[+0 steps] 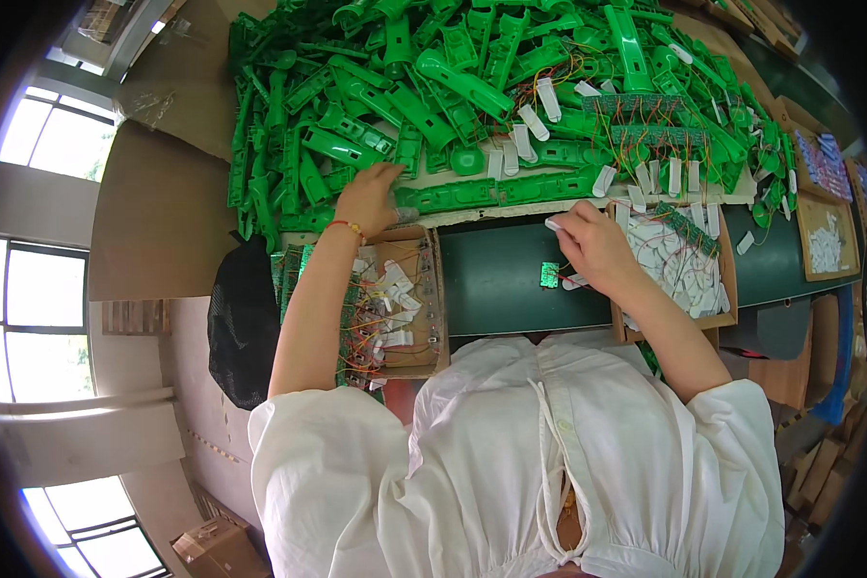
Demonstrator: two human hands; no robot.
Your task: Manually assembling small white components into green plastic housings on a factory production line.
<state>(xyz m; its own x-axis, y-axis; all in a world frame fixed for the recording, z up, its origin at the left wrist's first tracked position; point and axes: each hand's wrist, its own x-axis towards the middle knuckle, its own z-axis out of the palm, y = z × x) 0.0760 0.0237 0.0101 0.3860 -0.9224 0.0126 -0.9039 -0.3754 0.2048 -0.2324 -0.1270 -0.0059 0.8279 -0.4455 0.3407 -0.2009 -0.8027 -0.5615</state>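
My left hand [368, 197] reaches out to the heap of green plastic housings [395, 91] and grips a long green shell piece [472, 193] at its left end. My right hand [592, 241] is closed on a small white plastic piece [553, 223], held above the dark green work surface [496, 279]. A small green circuit board [549, 275] with red wires lies on that surface just below the right hand.
A cardboard box [432, 289] of wired boards and white parts sits under my left forearm. Another box [727, 279] of white pieces stands by my right wrist. More cardboard trays [827, 241] are at the far right. A black bag [243, 328] hangs at the left.
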